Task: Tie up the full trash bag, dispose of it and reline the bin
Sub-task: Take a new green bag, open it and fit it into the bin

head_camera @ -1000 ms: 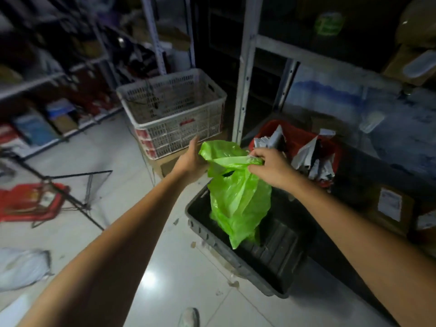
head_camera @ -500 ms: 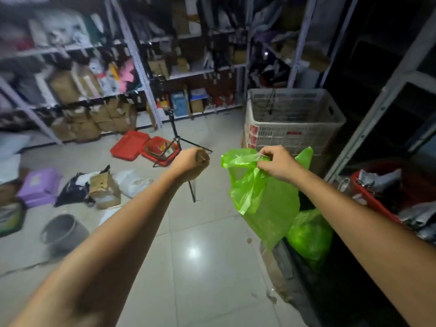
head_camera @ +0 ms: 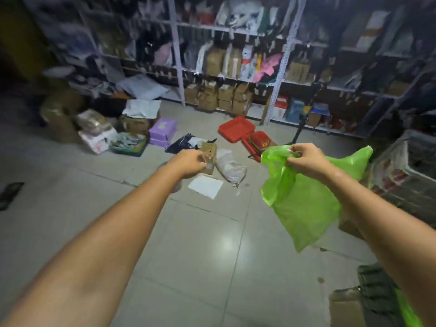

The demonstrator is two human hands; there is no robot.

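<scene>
Your right hand point(head_camera: 304, 161) pinches the top edge of the green bag point(head_camera: 304, 208); your left hand point(head_camera: 188, 162) has its fingers curled, seemingly empty.

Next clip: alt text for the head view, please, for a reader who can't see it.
The right hand pinches the top of a limp green bag held out over a tiled floor; the left hand is curled apart from it, apparently empty. Red trays, boxes and stocked shelves lie beyond.
</scene>
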